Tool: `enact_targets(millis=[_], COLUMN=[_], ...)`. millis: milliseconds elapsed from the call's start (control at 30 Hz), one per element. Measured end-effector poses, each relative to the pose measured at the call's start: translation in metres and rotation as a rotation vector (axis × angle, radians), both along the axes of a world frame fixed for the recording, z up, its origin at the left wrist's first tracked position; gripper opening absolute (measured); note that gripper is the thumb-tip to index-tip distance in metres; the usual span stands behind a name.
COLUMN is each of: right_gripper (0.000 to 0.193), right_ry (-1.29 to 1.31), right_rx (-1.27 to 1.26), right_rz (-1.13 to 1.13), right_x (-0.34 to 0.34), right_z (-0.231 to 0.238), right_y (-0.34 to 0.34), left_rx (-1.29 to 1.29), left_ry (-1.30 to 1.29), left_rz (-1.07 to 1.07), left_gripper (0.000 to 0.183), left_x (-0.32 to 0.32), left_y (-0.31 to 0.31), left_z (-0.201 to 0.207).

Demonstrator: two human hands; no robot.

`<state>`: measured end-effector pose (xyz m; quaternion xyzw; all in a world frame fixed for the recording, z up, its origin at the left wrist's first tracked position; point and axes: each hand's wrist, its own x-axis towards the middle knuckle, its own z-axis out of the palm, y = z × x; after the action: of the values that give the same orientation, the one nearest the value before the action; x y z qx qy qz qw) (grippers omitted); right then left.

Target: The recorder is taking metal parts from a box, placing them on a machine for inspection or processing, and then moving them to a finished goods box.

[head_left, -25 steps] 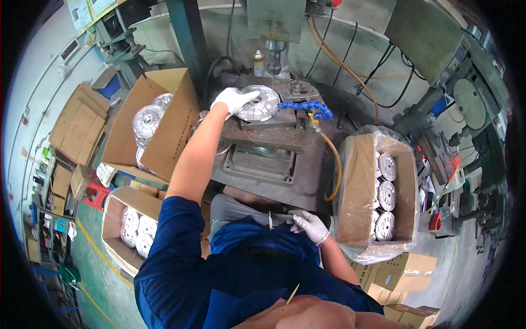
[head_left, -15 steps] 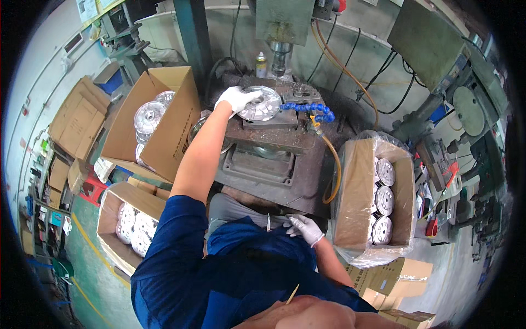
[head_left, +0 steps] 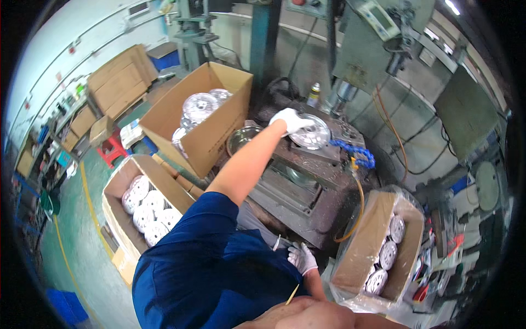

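Disc (head_left: 316, 135) lies on the block (head_left: 327, 156), under the fingers of the left hand (head_left: 289, 120). That hand is partly closed at the left rim, apparently to steady the disc; whether any finger hooks beneath cannot be told. Right of the grip, the blue hose (head_left: 356, 153) ends beside the disc, presumably so that its outlet can reach the face. Beyond and right, the spindle (head_left: 345, 92) stands apart from the disc, which leaves room for the hand. Nearer than the grip, the right hand (head_left: 302, 259) sits at the lap, fingers loosely bent; whether it holds anything cannot be told. Left of the grip, the tall carton (head_left: 220, 129) stands beside the table (head_left: 332, 207), probably for short reach. Right and nearer, the lined carton (head_left: 353, 238) holds more discs (head_left: 388, 255); its film likely protects them.
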<state>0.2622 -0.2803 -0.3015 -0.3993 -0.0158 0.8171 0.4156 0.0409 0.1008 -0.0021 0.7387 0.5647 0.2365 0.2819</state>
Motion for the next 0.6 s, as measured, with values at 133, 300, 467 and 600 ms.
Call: enact_targets(millis=[133,300,467,600], right_gripper=[0.044,0.043,0.046,0.047], right_ry=[-0.006,0.024,0.006,-0.019], right_rx=[-0.018,-0.038,-0.011,-0.009], right_rz=[-0.028,-0.039,0.024,0.064], right_x=[0.001,0.001,-0.005,-0.001], right_z=[0.012,0.006,0.005,0.004], right_y=[-0.003,0.003,0.006,0.007], left_rx=[-0.060,-0.047,-0.073,-0.058], left_ry=[0.042,0.014,0.033,0.022], left_rz=[0.064,0.068,0.046,0.072], left_gripper=[0.082,0.082,0.084,0.085], left_x=[-0.003,-0.005,-0.005,-0.006], left_y=[-0.013,-0.015,-0.017,-0.014], left_z=[0.017,0.022,0.022,0.016])
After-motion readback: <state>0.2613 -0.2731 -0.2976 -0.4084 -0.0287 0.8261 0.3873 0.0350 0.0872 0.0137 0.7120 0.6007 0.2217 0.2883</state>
